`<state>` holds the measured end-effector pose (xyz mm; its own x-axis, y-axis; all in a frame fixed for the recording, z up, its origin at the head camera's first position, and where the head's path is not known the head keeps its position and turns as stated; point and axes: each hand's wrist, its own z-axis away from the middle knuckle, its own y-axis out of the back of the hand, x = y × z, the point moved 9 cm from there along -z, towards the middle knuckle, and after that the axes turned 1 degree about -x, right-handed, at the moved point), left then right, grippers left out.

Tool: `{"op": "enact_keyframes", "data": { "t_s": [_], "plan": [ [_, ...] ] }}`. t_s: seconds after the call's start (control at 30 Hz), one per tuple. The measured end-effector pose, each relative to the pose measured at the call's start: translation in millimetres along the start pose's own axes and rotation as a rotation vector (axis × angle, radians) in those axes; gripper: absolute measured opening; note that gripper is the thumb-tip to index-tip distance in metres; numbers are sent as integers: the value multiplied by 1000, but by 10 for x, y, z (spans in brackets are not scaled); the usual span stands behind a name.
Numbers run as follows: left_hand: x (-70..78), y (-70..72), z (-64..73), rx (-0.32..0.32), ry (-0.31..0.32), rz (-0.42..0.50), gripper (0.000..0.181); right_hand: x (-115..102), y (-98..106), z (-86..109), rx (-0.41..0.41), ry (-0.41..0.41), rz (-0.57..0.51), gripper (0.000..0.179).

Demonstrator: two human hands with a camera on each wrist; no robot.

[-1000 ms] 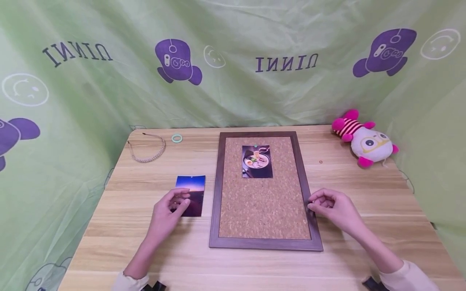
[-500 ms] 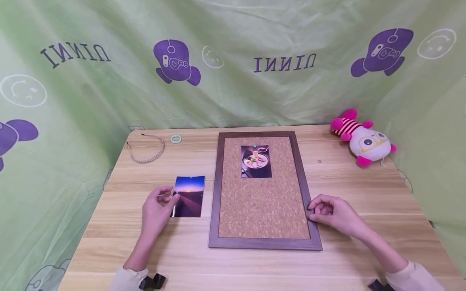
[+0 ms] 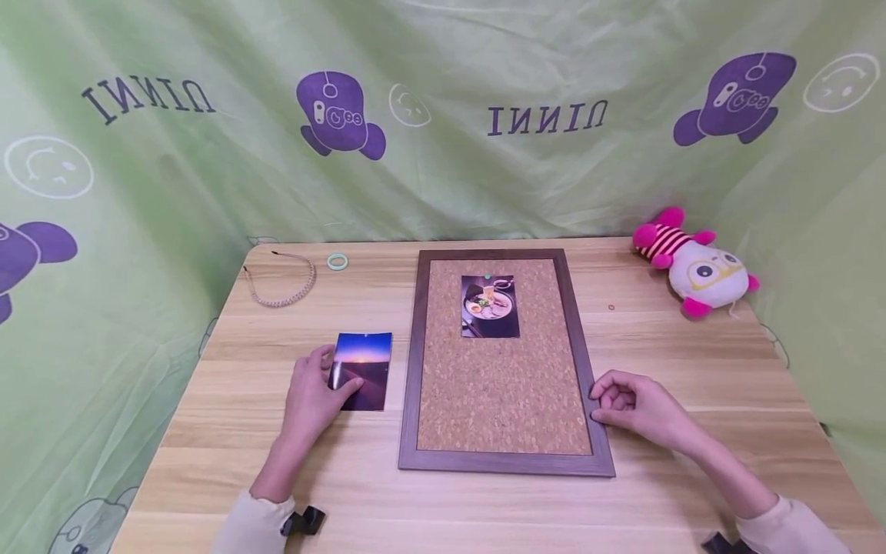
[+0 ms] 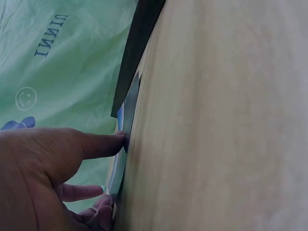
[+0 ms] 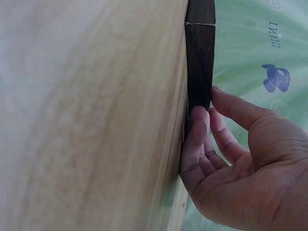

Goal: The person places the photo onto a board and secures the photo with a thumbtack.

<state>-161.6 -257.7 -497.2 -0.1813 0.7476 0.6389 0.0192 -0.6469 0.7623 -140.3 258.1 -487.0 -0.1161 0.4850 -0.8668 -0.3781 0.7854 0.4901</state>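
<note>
My left hand [image 3: 314, 396] grips the left side of a sunset photo [image 3: 369, 369] lying on the table, thumb on its face and fingers at its edge. Seen from the left wrist, the thumb presses on the photo [image 4: 130, 110], which bends slightly. To the right lies a framed cork board [image 3: 498, 400], with a ramen photo [image 3: 490, 308] fixed near its top by a green pushpin [image 3: 487, 276]. My right hand [image 3: 644, 408] holds the board's right edge. In the right wrist view, the thumb tip is at the top of the dark frame [image 5: 199, 62] and curled fingers lie against its side.
A beaded headband [image 3: 284, 302] and a mint-green ring [image 3: 337, 262] lie at the back left. At the back right is a plush toy [image 3: 699, 269], with a tiny brown ring [image 3: 611, 307] nearer the board. Green printed curtain [image 3: 443, 177] surrounds the wooden table [image 3: 484, 515].
The left hand first drew back left off the sunset photo, then came in and took its left edge. The right hand slid slightly down the frame edge; its fingers are curled more.
</note>
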Motion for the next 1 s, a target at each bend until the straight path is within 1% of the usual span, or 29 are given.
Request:
{"op": "enact_keyframes", "data": {
  "t_s": [0.1,0.2,0.3,0.53,0.6,0.7,0.87,1.0],
  "plan": [
    [23,14,4,-12,4,-40,88,4,-8,3,0,0,2,24],
    [40,50,5,-9,-4,-54,84,11,-15,6,-3,-1,8,24],
    [37,99,0,7,-23,-55,73,11,-22,8,-10,2,12,23],
    [25,230,8,92,-84,-11,37,-8,-25,14,-12,25,27,22],
    [29,258,13,118,-101,-7,31,-18,-27,16,-14,30,30,22],
    [32,294,17,149,-116,9,26,-27,-33,19,-24,28,26,21],
    [14,374,17,174,-109,102,25,-40,-27,27,-35,34,25,21],
    [-33,443,16,163,-60,238,27,-56,-24,28,-33,45,32,20]
  ]
}}
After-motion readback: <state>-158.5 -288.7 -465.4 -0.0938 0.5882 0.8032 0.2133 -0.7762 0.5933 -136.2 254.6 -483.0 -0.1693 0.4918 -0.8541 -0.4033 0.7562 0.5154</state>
